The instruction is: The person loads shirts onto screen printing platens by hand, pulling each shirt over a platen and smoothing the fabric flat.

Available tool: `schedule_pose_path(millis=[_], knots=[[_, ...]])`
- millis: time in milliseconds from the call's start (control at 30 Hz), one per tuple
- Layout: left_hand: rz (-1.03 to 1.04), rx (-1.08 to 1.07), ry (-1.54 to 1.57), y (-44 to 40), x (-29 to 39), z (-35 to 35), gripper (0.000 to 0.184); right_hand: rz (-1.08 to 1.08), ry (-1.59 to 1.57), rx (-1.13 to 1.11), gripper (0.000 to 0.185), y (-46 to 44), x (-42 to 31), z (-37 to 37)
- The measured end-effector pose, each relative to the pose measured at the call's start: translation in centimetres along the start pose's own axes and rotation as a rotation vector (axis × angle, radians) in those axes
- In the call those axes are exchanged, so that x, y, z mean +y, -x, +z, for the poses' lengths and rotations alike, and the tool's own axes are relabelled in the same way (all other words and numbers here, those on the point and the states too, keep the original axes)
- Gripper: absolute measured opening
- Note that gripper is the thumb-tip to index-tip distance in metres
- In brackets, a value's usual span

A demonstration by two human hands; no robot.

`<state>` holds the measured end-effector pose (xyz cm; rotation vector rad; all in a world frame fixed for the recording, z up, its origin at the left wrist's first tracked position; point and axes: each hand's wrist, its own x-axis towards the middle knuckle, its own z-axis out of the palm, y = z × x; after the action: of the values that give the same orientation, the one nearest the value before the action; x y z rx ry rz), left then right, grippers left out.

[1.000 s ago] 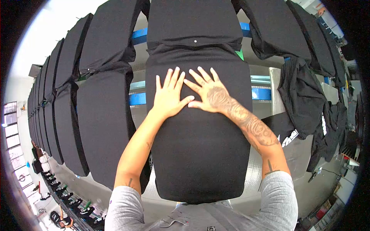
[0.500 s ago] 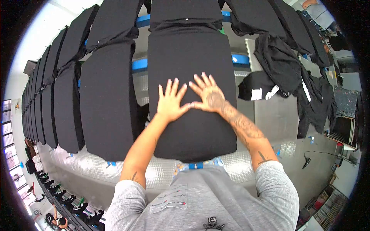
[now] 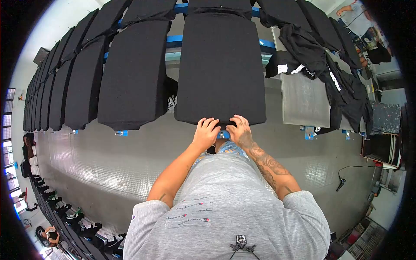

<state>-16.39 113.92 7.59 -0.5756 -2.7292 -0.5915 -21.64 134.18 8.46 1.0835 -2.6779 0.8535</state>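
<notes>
A black T-shirt (image 3: 221, 69) is stretched smooth over a flat printing board in front of me. At its near edge, my left hand (image 3: 206, 133) has its fingers bent over the hem, left of centre. My right hand (image 3: 239, 130) pinches the same edge just to the right, its thumb tucked below. Between the two hands shows a blue bracket (image 3: 223, 134) under the board. The cloth under my fingertips is partly hidden by them.
Another shirt-covered board (image 3: 132, 73) stands to the left, in a long row. On the right, loose black garments (image 3: 310, 56) with white prints lie over a bare metal board (image 3: 305, 99). A cable-hung tool (image 3: 341, 183) is at the right. A person (image 3: 357, 19) stands at the far right.
Both hands have gone from lying flat and spread on the middle of the shirt to its near edge, where the fingers are now bent. The view has shifted back from the boards.
</notes>
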Motion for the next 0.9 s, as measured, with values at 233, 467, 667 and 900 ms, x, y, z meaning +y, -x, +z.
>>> schedule_pose_path(millis=[233, 467, 667, 900], knots=[[-0.478, -0.160, 0.224, -5.0, 0.6, -2.0, 0.011, 0.444, -0.143, -0.230, 0.011, -3.6, -0.3, -1.4], [-0.640, -0.390, 0.315, -8.9, -3.4, 0.4, 0.019, 0.501, -0.006, -0.297, 0.018, -7.1, 0.6, 0.2], [-0.081, -0.169, 0.082, -0.2, 1.1, -1.8, 0.041, 0.092, 0.018, -0.088, 0.017, 0.6, -2.2, -1.1], [-0.305, 0.035, 0.424, 0.1, -0.1, -2.6, 0.027, 0.162, 0.053, -0.334, 0.035, -2.9, -1.9, -1.7]])
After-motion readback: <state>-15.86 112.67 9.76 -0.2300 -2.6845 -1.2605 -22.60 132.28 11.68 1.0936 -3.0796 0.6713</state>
